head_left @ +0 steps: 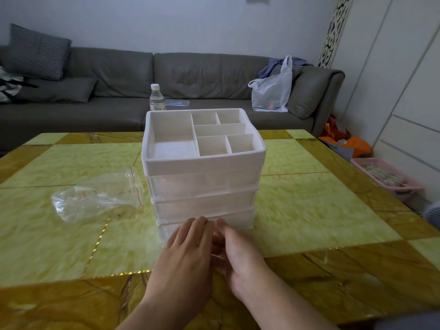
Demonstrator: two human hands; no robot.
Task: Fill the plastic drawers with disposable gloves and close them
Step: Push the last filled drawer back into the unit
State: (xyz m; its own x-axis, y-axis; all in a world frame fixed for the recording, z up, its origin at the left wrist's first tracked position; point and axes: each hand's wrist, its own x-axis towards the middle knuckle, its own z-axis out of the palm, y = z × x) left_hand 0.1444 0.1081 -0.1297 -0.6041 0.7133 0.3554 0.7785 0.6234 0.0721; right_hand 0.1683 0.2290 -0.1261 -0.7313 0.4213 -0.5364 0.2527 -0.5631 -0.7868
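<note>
A white plastic organizer (204,163) stands mid-table, with an open divided tray on top and three clear drawers stacked below. The upper two drawers (202,186) look pushed in. Both my hands are at the bottom drawer (238,222). My left hand (188,248) lies with straight fingers against its front. My right hand (238,256) touches the drawer front just to the right, fingers hidden behind the left hand. A crumpled clear zip bag (95,196) with a red seal lies left of the organizer. The image is motion-blurred, so the drawers' contents cannot be made out.
The table (321,210) has a green and brown marble pattern. Behind it runs a grey sofa (119,91) with a striped cushion, a water bottle (157,98) and a white plastic bag (273,91). A pink basket (385,177) and orange bags sit on the floor at right.
</note>
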